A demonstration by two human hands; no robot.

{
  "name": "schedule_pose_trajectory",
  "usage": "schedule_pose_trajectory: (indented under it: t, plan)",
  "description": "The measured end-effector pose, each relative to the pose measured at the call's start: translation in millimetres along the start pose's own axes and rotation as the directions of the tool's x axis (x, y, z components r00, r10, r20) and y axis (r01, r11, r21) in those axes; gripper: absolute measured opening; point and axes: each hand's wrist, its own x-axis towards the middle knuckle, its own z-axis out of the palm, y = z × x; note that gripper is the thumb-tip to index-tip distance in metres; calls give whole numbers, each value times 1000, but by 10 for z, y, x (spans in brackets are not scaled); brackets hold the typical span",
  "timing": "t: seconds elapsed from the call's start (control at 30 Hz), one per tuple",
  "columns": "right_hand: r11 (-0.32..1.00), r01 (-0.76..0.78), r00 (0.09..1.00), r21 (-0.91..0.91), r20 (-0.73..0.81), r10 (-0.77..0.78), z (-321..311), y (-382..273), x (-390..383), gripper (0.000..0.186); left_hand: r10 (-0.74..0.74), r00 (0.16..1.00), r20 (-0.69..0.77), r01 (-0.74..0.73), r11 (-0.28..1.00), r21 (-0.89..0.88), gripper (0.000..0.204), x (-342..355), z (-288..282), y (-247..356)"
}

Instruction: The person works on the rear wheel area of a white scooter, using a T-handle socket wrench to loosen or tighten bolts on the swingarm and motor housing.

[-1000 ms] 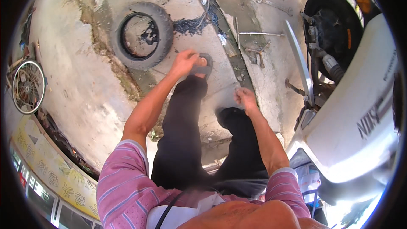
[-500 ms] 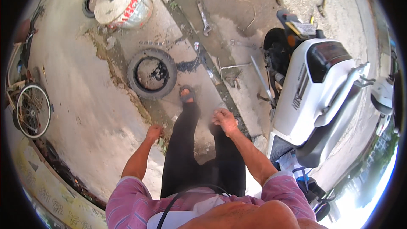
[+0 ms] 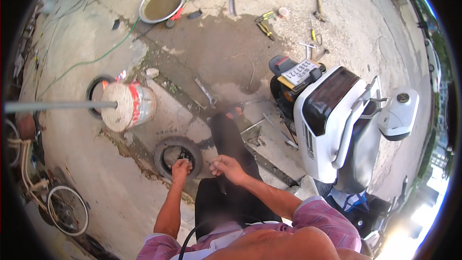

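Ahead of my body, my left hand (image 3: 181, 167) has its fingers curled in, overlapping the near right side of a black tire (image 3: 178, 141) in view. I cannot tell whether it touches the tire. A short way to its right, my right hand (image 3: 227, 168) hangs over my dark trouser leg with fingers bent together. Anything pinched in either hand is too small or hidden to make out. The tire lies flat on the concrete, dark bits inside its ring. Beyond it rests a metal wrench (image 3: 206, 92).
A concrete-topped bucket (image 3: 118, 108) with a grey pole stands left of the tire, against another tire (image 3: 92, 91). On the right is a white scooter (image 3: 325, 163). Farther off lie a basin of murky water (image 3: 144, 12), pliers (image 3: 264, 30) and a hammer (image 3: 318, 12). A bicycle wheel (image 3: 52, 212) is lower left.
My view has shifted, bringing the basin and more tools into sight. Both hands have come up and closer together, the left now over the tire's edge. One sandalled foot is farther forward, near the wrench.
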Motion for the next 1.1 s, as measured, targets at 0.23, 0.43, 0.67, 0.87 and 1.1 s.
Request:
schedule_pose_trajectory:
  t: [0.23,0.43,0.67,0.87,1.1]
  plan:
    - [997,61,994,52,-97,-55,-597,-869,653,26,76,985,155,-85,995,51,18,805,1038,1910]
    - [963,138,960,232,-269,-72,-800,-1856,708,28,185,923,338,-236,965,116,18,967,1970,3746]
    - [909,246,900,337,-428,-85,-730,-2766,990,29,150,855,497,-276,942,191,17,1267,2616,4925]
    - [795,413,786,444,-614,-66,-594,-3437,1583,29,-82,765,639,-265,864,428,20,1715,2896,5436]
    - [597,495,791,631,-611,-10,73,-3607,2558,23,-258,723,641,-412,584,700,22,2316,2977,6684]
